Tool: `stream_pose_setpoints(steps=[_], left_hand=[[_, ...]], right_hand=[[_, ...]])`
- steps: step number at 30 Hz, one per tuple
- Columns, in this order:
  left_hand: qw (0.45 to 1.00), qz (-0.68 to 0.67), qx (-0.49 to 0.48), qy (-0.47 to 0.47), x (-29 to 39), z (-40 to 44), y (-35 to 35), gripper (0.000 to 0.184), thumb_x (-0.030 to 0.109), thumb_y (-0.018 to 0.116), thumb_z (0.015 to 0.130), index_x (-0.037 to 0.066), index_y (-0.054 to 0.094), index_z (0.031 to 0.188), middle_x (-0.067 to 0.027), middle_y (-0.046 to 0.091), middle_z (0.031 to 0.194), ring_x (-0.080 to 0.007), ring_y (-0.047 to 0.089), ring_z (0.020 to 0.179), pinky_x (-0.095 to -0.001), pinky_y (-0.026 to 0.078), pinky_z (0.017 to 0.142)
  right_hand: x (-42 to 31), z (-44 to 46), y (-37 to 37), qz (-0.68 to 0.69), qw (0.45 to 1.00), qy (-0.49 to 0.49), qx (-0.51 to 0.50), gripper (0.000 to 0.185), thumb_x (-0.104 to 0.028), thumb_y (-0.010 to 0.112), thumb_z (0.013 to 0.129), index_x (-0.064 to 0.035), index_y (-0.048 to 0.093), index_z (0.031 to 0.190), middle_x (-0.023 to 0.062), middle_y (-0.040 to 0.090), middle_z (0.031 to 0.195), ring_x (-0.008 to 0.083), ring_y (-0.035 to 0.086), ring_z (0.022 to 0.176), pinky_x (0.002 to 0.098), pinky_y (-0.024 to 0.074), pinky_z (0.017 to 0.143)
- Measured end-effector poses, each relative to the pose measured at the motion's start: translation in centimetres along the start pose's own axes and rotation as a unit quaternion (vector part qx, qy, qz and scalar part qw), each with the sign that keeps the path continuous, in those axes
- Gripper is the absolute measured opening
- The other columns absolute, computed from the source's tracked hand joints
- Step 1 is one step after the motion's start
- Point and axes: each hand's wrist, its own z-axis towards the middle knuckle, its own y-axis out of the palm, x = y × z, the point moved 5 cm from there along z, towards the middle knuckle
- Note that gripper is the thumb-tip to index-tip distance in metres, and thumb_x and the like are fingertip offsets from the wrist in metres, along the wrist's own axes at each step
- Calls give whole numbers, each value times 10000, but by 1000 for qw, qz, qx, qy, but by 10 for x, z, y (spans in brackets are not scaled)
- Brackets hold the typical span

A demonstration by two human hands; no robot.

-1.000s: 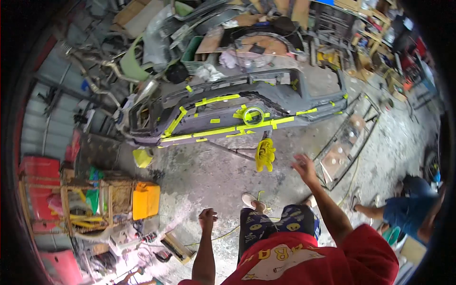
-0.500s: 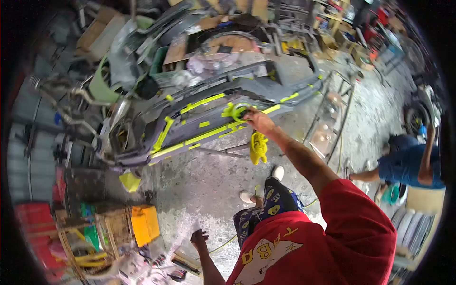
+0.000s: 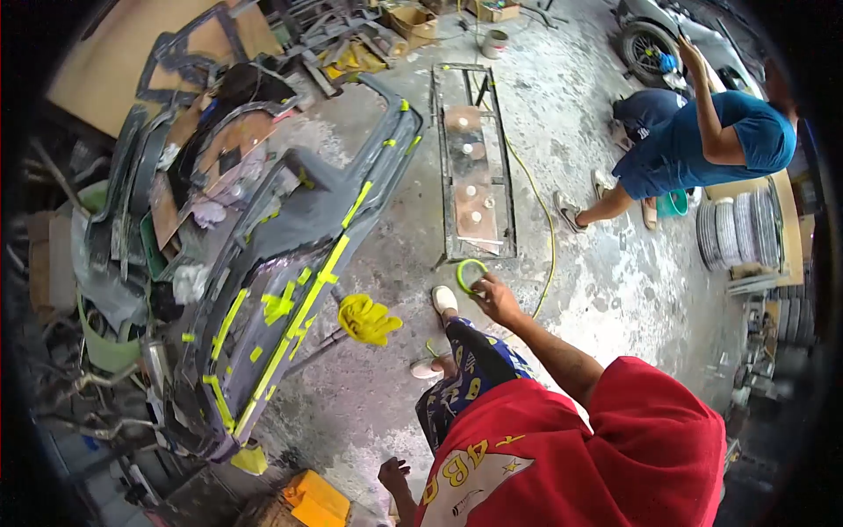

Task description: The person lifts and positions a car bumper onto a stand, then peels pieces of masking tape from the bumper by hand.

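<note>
My right hand (image 3: 497,302) is closed on a roll of yellow-green masking tape (image 3: 471,277), held above the floor near my feet. To its left stands a grey car bumper (image 3: 294,220), with strips of the same yellow-green tape along its edges and in patches on its face. A yellow glove (image 3: 368,320) hangs at the bumper's lower side, between it and my legs. My left hand (image 3: 395,475) is low by my side, its fingers loosely bent and apart, with nothing visible in them.
A metal frame stand (image 3: 505,202) with a board lies ahead, beside a yellow hose (image 3: 546,228) on the floor. Another person in a blue shirt (image 3: 738,132) is at the right, near a car wheel (image 3: 645,51). Loose car parts (image 3: 123,211) crowd the left.
My right hand has drawn the tape roll away from the bumper, to the right. The view has turned right, bringing the metal stand and the other person closer to the middle.
</note>
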Motion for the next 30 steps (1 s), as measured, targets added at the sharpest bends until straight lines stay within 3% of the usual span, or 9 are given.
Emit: stream_pose_setpoints(steps=[5, 12, 16, 19, 21, 24, 26, 28, 30], left_hand=[[993, 79, -70, 51, 63, 24, 44, 225, 165, 599, 954, -54, 618, 997, -160, 710, 796, -200, 655, 525, -284, 527, 472], [981, 150, -92, 79, 137, 37, 102, 226, 193, 607, 970, -32, 635, 985, -139, 709, 793, -177, 658, 560, -285, 528, 500], [978, 166, -105, 66, 138, 46, 105, 205, 162, 603, 975, -40, 636, 992, -127, 705, 798, -155, 665, 617, -283, 544, 557], [974, 195, -78, 81, 149, 40, 101, 208, 192, 626, 953, -14, 657, 965, -112, 717, 796, -161, 672, 626, -296, 540, 560], [971, 203, -51, 117, 164, 32, 97, 248, 225, 628, 950, -21, 657, 948, -123, 716, 773, -175, 682, 613, -307, 542, 560], [978, 173, -31, 111, 164, 25, 94, 253, 240, 629, 949, -10, 662, 951, -108, 714, 766, -168, 682, 615, -308, 563, 578], [984, 145, -7, 100, 161, 17, 84, 249, 241, 630, 948, -5, 665, 957, -104, 713, 765, -165, 681, 615, -306, 564, 578], [989, 115, 10, 96, 157, 11, 71, 245, 242, 632, 946, 0, 669, 963, -100, 713, 764, -162, 681, 615, -305, 565, 579], [990, 110, 47, 77, 144, 8, 51, 236, 237, 632, 944, 6, 677, 965, -97, 712, 764, -157, 679, 612, -310, 567, 578]], right_hand=[[127, 24, -6, -96, 993, 67, 31, 109, -165, 675, 857, -93, 632, 927, 148, 627, 992, 398, 648, 845, 494, 521, 690], [191, 65, -3, -133, 982, 128, 48, 136, -159, 682, 858, -77, 638, 957, 146, 633, 1003, 386, 657, 870, 478, 534, 712], [233, 60, 13, -145, 982, 95, 76, 378, 9, 687, 757, -43, 635, 1128, 196, 668, 1102, 408, 621, 1053, 481, 501, 891], [218, 72, 16, -73, 968, 240, -12, 317, -23, 648, 825, -32, 623, 1141, 183, 676, 1087, 383, 623, 1051, 431, 492, 918], [242, 74, 29, -123, 990, 72, -19, 344, -75, 698, 832, -27, 621, 1164, 170, 650, 1143, 362, 615, 1064, 425, 489, 925], [254, 70, 29, -67, 992, 105, -28, 476, -141, 737, 828, -41, 560, 1258, 183, 582, 1296, 379, 557, 1194, 450, 475, 959], [235, 68, 18, -225, 973, 60, -11, 589, -173, 758, 816, -55, 502, 1334, 190, 543, 1359, 401, 512, 1254, 467, 454, 990], [206, 60, 8, -170, 978, 116, -32, 693, -137, 771, 804, -11, 456, 1408, 280, 495, 1404, 434, 459, 1316, 460, 398, 1073], [190, 41, 12, -143, 987, 70, 6, 675, -160, 798, 774, -28, 487, 1358, 256, 563, 1286, 428, 520, 1205, 485, 421, 1008]])
